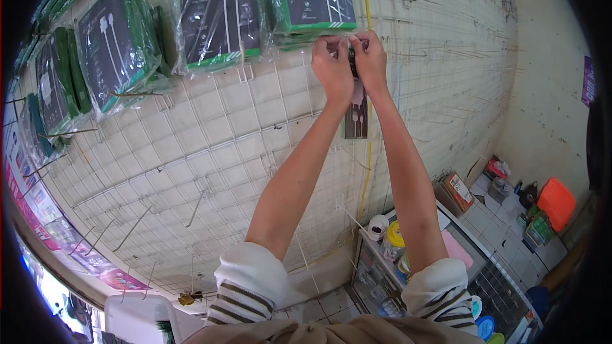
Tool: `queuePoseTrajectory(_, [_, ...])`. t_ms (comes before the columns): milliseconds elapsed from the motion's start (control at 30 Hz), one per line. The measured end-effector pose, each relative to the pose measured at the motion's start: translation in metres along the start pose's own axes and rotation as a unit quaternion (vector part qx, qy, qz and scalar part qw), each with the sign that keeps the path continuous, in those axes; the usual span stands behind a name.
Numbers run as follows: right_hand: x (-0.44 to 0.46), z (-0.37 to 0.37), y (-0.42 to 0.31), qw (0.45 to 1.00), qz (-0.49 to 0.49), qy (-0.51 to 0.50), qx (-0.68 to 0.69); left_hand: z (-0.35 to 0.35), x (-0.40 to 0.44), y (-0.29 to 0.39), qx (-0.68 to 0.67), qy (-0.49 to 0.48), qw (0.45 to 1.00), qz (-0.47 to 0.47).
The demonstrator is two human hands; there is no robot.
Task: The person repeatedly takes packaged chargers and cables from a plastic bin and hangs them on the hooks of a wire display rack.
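Both hands are raised to a wire grid wall panel [223,137], just below a bagged charging cable box [312,0]. My left hand [333,71] and my right hand [371,64] meet at the top of a narrow dark package [356,124], with fingers pinched around its upper end. Pictured on this package is a pale charger with cable ends. It hangs down between my wrists, against the grid. My fingers partly cover its top, so whether it sits on a hook cannot be seen.
More bagged cable boxes [217,16] hang at upper left. Bare metal hooks [134,229] stick out at lower left. A yellow cord [367,0] runs down the panel. Below right stands a glass display case [373,274] with a yellow-lidded jar [394,234]; an orange-red plastic item [556,204] lies beyond.
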State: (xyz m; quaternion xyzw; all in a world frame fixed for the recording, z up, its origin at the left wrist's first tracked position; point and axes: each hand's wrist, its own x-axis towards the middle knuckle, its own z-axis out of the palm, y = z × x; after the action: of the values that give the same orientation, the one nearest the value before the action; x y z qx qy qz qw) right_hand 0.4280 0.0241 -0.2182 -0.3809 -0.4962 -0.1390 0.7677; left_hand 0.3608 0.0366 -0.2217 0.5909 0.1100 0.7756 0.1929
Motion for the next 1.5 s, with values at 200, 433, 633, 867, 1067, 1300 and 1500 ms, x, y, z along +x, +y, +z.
queuePoseTrajectory(200, [0.004,0.023,0.040,0.998,-0.057,0.013,0.007,0.002,-0.008,-0.023,0.070,0.039,0.997,0.014])
queuePoseTrajectory(433, [0.008,0.031,0.058,0.999,-0.048,-0.019,0.009,-0.005,-0.010,-0.043,0.088,0.015,0.995,-0.039])
queuePoseTrajectory(633, [-0.007,0.006,0.046,0.992,-0.122,-0.005,-0.018,-0.004,-0.023,-0.020,0.111,0.017,0.993,-0.033])
queuePoseTrajectory(867, [-0.065,-0.059,-0.062,0.987,0.049,-0.015,0.155,-0.052,-0.064,0.067,-0.175,-0.025,0.977,-0.121])
queuePoseTrajectory(1067, [-0.204,-0.079,-0.159,0.972,0.037,-0.060,0.225,-0.176,-0.154,0.147,-0.106,-0.168,0.980,-0.029])
queuePoseTrajectory(1300, [-0.422,-0.062,-0.168,0.829,-0.035,-0.441,0.342,-0.396,-0.302,0.174,0.240,-0.176,0.953,-0.047])
queuePoseTrajectory(1500, [-0.592,-0.046,-0.137,0.601,0.069,-0.715,0.350,-0.519,-0.467,0.239,0.503,-0.041,0.739,-0.447])
